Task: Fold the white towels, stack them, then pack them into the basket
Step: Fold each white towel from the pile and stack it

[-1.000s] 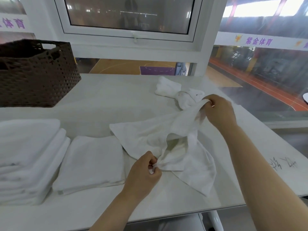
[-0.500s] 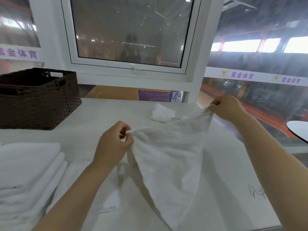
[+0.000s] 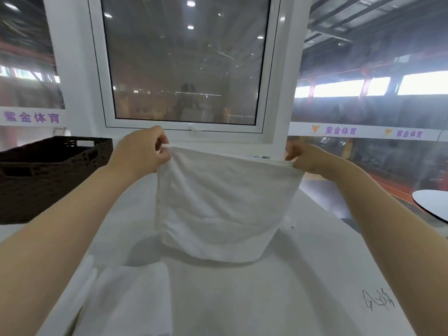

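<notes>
Towel held up by both hands, spread above the white table.

Left hand pinches the towel's upper left corner between thumb and curled fingers; right hand pinches the upper right corner the same way. Top edge runs taut between them, cloth hanging flat in front of the window, lower edge curling just above or on the tabletop, contact unclear. Folded towel lies on the table near left, beneath the left forearm. Dark woven basket sits far left on the table, well apart from the held towel. Scribbled marks on the table at right.
</notes>
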{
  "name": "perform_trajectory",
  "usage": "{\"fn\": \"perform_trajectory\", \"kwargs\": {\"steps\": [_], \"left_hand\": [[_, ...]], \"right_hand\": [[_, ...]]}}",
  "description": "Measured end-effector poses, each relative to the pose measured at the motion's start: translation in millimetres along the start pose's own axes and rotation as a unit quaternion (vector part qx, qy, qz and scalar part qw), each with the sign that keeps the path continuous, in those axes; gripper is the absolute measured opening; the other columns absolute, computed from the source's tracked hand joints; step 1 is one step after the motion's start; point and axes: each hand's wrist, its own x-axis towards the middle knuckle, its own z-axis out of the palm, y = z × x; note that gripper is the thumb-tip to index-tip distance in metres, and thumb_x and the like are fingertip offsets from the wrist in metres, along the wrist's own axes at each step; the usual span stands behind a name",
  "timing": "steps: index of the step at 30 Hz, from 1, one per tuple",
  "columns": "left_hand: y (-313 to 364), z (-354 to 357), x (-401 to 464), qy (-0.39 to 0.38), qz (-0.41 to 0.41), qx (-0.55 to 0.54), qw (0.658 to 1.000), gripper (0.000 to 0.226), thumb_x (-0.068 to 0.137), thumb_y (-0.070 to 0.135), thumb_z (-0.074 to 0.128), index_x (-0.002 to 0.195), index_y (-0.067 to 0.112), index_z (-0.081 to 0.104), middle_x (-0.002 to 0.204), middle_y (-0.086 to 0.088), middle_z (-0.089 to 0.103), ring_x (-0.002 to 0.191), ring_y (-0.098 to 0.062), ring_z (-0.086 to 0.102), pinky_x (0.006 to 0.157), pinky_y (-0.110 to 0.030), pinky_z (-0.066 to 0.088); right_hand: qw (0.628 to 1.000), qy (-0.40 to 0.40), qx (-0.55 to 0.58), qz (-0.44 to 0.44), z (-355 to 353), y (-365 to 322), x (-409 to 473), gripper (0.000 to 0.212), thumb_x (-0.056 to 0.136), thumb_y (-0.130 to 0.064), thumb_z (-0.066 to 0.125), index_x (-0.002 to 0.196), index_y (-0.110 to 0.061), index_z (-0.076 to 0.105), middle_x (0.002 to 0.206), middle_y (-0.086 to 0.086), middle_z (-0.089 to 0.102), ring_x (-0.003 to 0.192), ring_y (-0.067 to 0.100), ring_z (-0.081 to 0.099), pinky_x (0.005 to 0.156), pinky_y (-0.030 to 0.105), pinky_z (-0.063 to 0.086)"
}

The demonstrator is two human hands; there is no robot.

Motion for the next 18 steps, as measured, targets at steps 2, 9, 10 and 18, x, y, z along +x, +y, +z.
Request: {"fn": "perform_trajectory", "kwargs": {"steps": [2,9,10,18], "left_hand": [[-3,-2,5,-0.002,-0.009,0.002,1.000,0.007,0.082,0.023,0.062,0.087,0.025,0.057,0.080,0.008,0.064,0.078,-0.019,0.059,0.071,-0.040,0.050],[-5,-10,13,0.005,-0.029,-0.019,0.999,0.006,0.082,0.024,0.061,0.086,0.027,0.059,0.083,0.009,0.065,0.081,-0.019,0.061,0.075,-0.043,0.053],[-6,-11,14,0.007,-0.033,-0.027,0.999,0.006,0.082,0.025,0.062,0.086,0.028,0.059,0.084,0.010,0.065,0.081,-0.018,0.060,0.075,-0.042,0.053],[-11,7,-2,-0.058,-0.037,-0.029,0.997,0.004,0.084,0.026,0.062,0.084,0.029,0.060,0.082,0.012,0.066,0.079,-0.012,0.061,0.073,-0.036,0.054]], "right_hand": [[0.998,0.013,0.040,-0.045,0,-4,-5,0.036,0.073,0.014,0.034,0.070,-0.021,0.043,0.098,-0.002,0.063,0.088,0.022,0.048,0.069,0.030,0.039],[0.977,0.015,-0.094,-0.190,-18,-11,-17,0.049,0.081,0.005,0.046,0.081,-0.038,0.070,0.102,-0.018,0.062,0.099,0.001,0.051,0.086,0.026,0.039],[0.976,0.006,-0.105,-0.189,-21,-13,-20,0.045,0.085,0.000,0.050,0.085,-0.040,0.071,0.103,-0.021,0.060,0.097,-0.002,0.050,0.084,0.021,0.038],[0.940,-0.128,-0.298,-0.105,9,28,-26,0.026,0.094,-0.044,0.057,0.102,-0.025,0.073,0.103,-0.011,0.066,0.101,0.013,0.057,0.095,0.031,0.044]]}}
